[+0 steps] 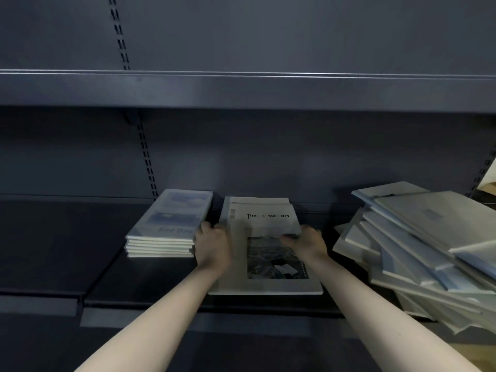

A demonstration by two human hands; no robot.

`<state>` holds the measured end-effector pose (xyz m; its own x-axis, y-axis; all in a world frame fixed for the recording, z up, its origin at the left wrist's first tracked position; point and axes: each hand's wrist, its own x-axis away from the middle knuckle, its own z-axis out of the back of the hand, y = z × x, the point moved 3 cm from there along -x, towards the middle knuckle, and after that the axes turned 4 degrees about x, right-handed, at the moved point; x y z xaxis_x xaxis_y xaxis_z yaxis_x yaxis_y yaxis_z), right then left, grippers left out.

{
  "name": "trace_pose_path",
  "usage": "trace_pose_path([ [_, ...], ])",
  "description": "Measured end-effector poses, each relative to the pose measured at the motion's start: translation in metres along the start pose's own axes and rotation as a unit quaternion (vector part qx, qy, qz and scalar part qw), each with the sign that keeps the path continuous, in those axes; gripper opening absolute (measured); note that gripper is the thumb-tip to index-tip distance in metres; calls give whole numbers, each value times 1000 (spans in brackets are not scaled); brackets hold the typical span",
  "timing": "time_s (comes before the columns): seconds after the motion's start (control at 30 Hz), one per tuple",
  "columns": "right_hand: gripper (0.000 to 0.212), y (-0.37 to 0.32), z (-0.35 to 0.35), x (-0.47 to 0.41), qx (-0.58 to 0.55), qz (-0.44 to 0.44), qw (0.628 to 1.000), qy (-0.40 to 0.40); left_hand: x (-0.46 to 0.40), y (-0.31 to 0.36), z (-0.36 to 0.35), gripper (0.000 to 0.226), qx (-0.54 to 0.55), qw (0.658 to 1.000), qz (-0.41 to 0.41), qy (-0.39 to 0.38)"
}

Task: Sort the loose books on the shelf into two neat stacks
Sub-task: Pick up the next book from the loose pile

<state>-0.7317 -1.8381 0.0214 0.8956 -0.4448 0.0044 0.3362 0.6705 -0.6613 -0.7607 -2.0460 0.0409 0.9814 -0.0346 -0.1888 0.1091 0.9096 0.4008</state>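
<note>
A neat stack of several pale books with a blue "One Day" cover (167,226) lies on the dark shelf (67,251). Right of it lies a second, lower stack topped by a grey "Time & Memory" book (265,218) with a black-and-white photo. My left hand (212,245) grips that stack's left edge, fingers curled round it. My right hand (308,244) holds its right side, thumb on the cover and fingers at the edge. A loose, slanting heap of pale books (418,251) lies at the right.
The upper shelf's (241,89) front edge hangs above the books. Slotted uprights (146,159) run up the back panel. The loose heap overhangs the shelf's front at the right. Bare shelf lies left of the "One Day" stack.
</note>
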Motion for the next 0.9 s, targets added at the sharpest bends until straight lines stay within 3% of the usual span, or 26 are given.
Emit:
trace_pose_path([
  [0.17, 50, -3, -3, -6, 3, -11, 1000, 12, -5, 0, -2, 35, -8, 1000, 5, -25],
  [0.9, 47, -11, -11, -38, 16, -20, 998, 54, -49, 4, -17, 36, -29, 999, -21, 1],
])
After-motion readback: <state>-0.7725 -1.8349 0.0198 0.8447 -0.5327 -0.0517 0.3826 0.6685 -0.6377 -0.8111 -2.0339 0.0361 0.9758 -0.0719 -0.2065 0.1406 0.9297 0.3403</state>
